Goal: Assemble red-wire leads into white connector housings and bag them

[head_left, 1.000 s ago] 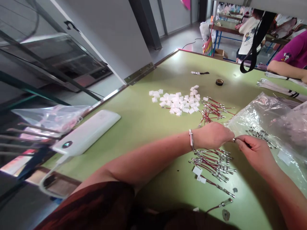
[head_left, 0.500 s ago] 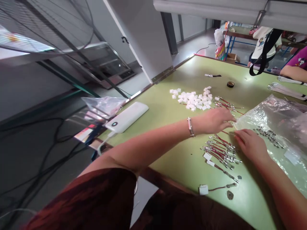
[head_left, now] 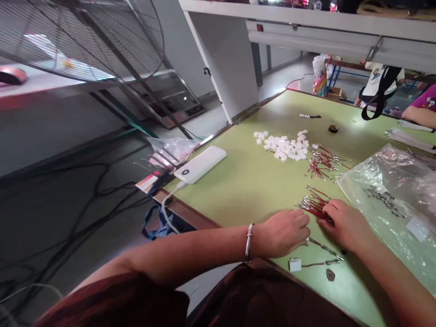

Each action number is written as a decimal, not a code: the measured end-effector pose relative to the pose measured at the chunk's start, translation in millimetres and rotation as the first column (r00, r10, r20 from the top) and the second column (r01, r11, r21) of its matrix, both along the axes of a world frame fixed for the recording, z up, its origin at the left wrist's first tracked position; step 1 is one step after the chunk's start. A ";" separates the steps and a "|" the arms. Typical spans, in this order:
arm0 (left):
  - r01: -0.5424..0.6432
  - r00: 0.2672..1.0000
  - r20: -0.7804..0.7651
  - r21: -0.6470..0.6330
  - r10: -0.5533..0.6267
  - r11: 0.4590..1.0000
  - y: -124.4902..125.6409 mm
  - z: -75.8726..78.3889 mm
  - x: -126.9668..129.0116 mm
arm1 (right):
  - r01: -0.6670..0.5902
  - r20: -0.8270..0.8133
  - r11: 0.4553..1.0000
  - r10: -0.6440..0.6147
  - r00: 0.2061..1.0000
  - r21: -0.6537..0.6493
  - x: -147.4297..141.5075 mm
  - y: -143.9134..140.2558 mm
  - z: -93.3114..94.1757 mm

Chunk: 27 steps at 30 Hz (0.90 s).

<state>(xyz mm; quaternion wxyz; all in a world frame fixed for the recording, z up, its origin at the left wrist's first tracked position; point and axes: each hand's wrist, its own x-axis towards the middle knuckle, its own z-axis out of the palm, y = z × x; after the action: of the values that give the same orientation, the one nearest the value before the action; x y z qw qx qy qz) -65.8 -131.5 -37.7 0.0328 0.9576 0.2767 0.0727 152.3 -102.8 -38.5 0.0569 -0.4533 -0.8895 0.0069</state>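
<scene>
My left hand [head_left: 284, 234], a bracelet at its wrist, is low over the near side of the green table with its fingers curled together. A sliver of white shows by its fingertips, beside a short wire with metal terminals [head_left: 325, 247]; what the fingers grip is hidden. My right hand [head_left: 349, 227] has thumb and fingers closed on the near pile of red wires [head_left: 311, 202], which have metal ends. Closer to me lies a white connector [head_left: 294, 265] on a wire. Beyond are a heap of white connectors [head_left: 284, 147] and another pile of red wires [head_left: 322, 161].
A clear plastic bag [head_left: 388, 181] with metal terminals spreads at the right. A white power bank [head_left: 200, 164] with a cable lies at the left edge. Black tape [head_left: 333, 129] sits farther back. Another person's arm [head_left: 420, 113] rests at far right.
Both hands have come nearer to me from beyond the near wire pile. My left hand now covers the spot by the white connectors; my right hand has moved onto the red wires.
</scene>
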 end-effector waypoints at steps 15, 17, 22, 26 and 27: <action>-0.602 0.720 0.262 -0.225 0.642 0.766 123.8 23.3 -51.1 | 0.094 -0.119 0.976 -0.072 0.990 0.197 6.0 45.9 -7.4; -0.756 0.516 0.349 -0.244 0.783 0.607 167.7 21.4 -77.7 | 0.076 -0.142 0.977 -0.047 0.989 0.201 0.1 42.4 -9.4; -0.802 0.330 0.416 -0.349 0.847 0.484 237.6 10.7 -130.8 | 0.059 -0.089 0.947 -0.033 0.996 0.316 -16.3 39.6 -19.7; -0.691 0.468 0.357 -0.422 0.808 0.587 254.6 0.3 -137.5 | -0.023 -0.036 0.929 0.040 0.999 0.369 -16.5 39.4 -28.9; -0.661 0.500 0.354 -0.435 0.791 0.612 254.7 -2.6 -134.0 | -0.045 -0.033 0.923 0.062 0.998 0.381 -15.4 38.7 -30.2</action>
<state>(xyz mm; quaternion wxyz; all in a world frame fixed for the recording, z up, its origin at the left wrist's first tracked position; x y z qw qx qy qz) -199.8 123.3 -40.3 0.1878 0.6805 0.6426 0.2979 137.0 -64.1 -68.7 0.1630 -0.4091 -0.8845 -0.1541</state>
